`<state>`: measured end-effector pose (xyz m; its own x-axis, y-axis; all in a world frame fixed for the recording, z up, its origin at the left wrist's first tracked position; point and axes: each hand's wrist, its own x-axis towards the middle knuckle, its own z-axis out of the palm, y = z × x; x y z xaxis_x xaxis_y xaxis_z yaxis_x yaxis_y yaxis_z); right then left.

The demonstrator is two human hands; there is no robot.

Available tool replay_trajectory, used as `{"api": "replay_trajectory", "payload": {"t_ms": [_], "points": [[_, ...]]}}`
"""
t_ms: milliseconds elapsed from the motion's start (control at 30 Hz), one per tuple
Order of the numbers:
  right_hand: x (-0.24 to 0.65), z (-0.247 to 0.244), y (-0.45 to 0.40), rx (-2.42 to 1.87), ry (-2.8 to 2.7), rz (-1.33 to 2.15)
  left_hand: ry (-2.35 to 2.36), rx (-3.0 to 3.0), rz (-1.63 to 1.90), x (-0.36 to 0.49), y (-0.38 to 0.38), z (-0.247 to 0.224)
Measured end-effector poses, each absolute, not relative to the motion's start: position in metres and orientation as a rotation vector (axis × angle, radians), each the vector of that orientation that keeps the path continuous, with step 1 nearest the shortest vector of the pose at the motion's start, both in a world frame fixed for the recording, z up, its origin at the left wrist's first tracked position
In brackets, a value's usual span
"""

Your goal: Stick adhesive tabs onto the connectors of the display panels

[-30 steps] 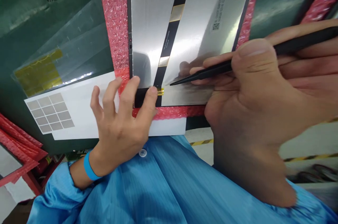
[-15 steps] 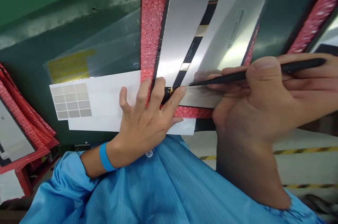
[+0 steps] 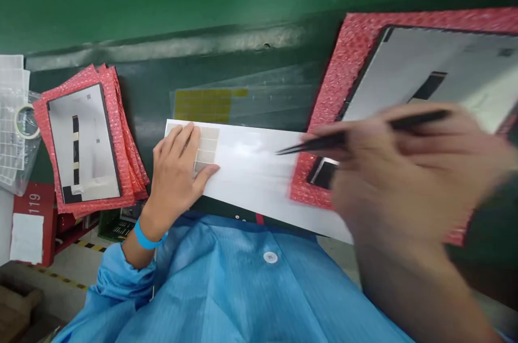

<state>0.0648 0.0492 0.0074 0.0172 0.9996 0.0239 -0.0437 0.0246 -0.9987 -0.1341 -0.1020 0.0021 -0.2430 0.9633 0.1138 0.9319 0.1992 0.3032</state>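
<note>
My left hand lies flat with spread fingers on the left end of a white sheet, partly covering a grid of grey square stickers. My right hand, blurred by motion, grips black tweezers, their tips pointing left above the sheet. Beneath and behind that hand is a silver display panel with a dark flex strip, on pink bubble wrap. The hand hides part of the panel.
Beyond the sheet lies a clear film with yellow squares. At the left, another panel rests on stacked pink bubble wrap. A tape roll and sticker sheets lie at the far left of the green table.
The view has swung left. My left hand has left the panel's lower edge and lies on the sticker grid. My right hand has moved the tweezers from the panel to above the white sheet.
</note>
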Motion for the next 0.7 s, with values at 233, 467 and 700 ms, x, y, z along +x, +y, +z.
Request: {"api": "replay_trajectory", "payload": {"t_ms": [233,467,700], "points": [[-0.008,-0.004,0.034,-1.033,-1.373,1.402,2.348,1.839,0.428,-0.132,-0.104,-0.007],[-0.006,-0.01,0.038,-1.063,-1.427,1.369,2.34,1.832,0.419,-0.134,-0.102,-0.005],[-0.006,-0.013,0.045,-1.091,-1.428,1.459,2.332,1.838,0.431,-0.133,-0.102,-0.004]]}}
